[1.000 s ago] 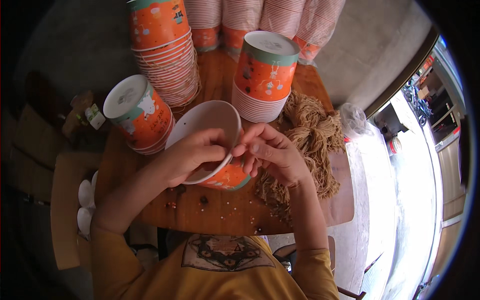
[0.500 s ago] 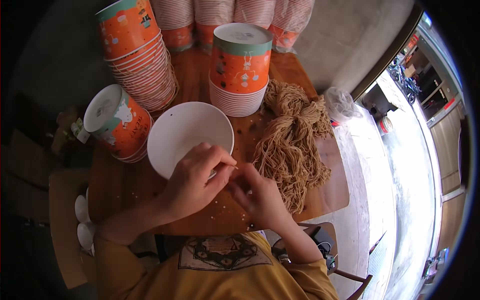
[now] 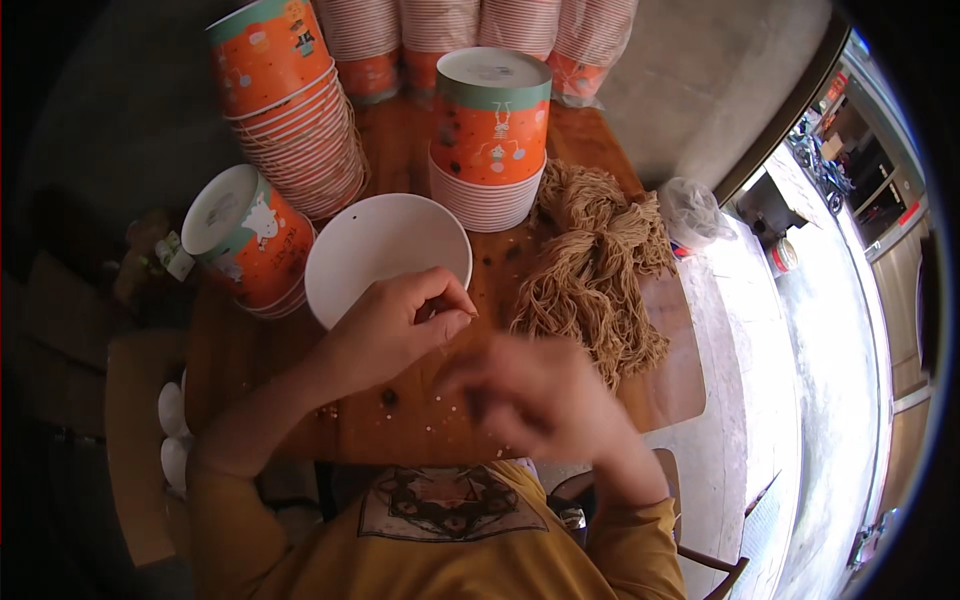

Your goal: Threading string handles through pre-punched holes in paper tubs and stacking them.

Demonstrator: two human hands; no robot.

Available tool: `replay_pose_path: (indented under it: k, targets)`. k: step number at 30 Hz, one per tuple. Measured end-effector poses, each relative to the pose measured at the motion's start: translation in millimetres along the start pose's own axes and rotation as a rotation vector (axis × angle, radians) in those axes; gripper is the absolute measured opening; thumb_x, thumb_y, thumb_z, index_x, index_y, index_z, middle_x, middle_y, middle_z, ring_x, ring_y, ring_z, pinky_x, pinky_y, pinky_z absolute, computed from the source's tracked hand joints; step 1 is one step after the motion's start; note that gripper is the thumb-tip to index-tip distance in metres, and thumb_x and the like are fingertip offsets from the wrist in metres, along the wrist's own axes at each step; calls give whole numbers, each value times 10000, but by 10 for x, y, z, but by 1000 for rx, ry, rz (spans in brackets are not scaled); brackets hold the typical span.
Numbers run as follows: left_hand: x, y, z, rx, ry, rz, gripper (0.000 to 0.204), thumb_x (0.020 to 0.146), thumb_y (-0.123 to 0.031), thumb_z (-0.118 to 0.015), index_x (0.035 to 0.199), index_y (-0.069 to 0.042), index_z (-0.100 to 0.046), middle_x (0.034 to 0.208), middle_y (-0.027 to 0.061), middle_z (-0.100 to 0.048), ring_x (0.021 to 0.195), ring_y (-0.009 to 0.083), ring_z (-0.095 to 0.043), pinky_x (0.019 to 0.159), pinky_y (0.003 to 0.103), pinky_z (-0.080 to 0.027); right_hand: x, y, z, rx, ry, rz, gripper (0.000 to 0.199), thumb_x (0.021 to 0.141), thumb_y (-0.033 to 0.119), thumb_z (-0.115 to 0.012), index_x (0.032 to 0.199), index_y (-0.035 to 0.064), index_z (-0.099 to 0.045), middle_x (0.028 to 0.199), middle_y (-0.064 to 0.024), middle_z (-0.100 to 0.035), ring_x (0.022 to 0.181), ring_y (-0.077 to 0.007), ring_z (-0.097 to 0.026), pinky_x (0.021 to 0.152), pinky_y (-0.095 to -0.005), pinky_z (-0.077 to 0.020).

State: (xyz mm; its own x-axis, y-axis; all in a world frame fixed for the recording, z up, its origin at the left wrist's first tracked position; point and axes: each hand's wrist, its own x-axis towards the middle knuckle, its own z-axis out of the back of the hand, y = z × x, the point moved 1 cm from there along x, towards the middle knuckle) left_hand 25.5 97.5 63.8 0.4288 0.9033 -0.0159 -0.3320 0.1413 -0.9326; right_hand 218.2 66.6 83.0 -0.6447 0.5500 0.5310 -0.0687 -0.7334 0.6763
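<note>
A white-lined paper bucket [image 3: 385, 245] lies with its mouth tipped toward me, a small hole near its far rim. In front of its near right rim, my left hand [image 3: 405, 325] is closed, thumb and forefinger pinching a thin tan strand of string [image 3: 474, 313]. My right hand [image 3: 545, 395], smeared by motion, is just right of and nearer me than the left; I cannot make out its fingers. Beyond it lies a loose bundle of tan string [image 3: 595, 275], spread over the table's right side.
A stack of orange buckets [image 3: 490, 130] stands upside down behind. Another tall stack [image 3: 290, 120] leans at the back left, with a short tilted stack [image 3: 250, 240] before it. Wrapped stacks [image 3: 440, 45] line the wall. Small bits dot the wooden table [image 3: 340, 375]. A clear plastic bag [image 3: 695, 210] sits right.
My right hand has come away from the left fingertips, toward me and right, and is blurred. My left hand keeps its pinch. The whole view has shifted slightly.
</note>
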Motion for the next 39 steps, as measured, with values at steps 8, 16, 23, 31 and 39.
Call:
replay_pose_path:
  k: [8,16,23,31,39]
  targets:
    - [44,117,74,-92,167,69,166,987,-159,-565,1011,-6,-625,837,-7,-571,768,48,-509,682,218,-448,317,-504,283,-171,-257,-61,223,852,-30,-561,1056,58,-568,886,-125,-651,793,-308,-671,683,-373,-525]
    - [54,67,131,-180,233,125,220,992,-199,-567,1058,-3,-641,890,-11,-603,813,38,-531,733,204,-445,189,-923,235,-124,-384,-381,121,939,43,-532,1056,39,-563,839,-168,-642,729,-291,-664,666,-354,-521]
    - [122,156,206,-449,250,265,187,967,-185,-598,1062,-28,-637,936,-9,-618,874,31,-549,778,196,-450,-95,-720,53,380,-303,-491,325,959,155,-607,1234,28,-491,989,-22,-566,770,-92,-539,677,-261,-475]
    - [156,124,171,-509,253,168,144,943,-133,-608,1043,-34,-576,961,-6,-605,880,48,-564,780,204,-460,-120,-610,-217,66,-256,-482,270,854,115,-734,1078,35,-607,621,29,-477,565,-59,-421,527,-248,-388]
    - [159,116,182,-457,243,158,124,932,-113,-606,1025,-39,-568,966,7,-604,903,61,-573,820,220,-468,-116,-611,-298,274,-368,-586,112,902,88,-665,934,11,-590,658,45,-528,584,-16,-423,522,-210,-373]
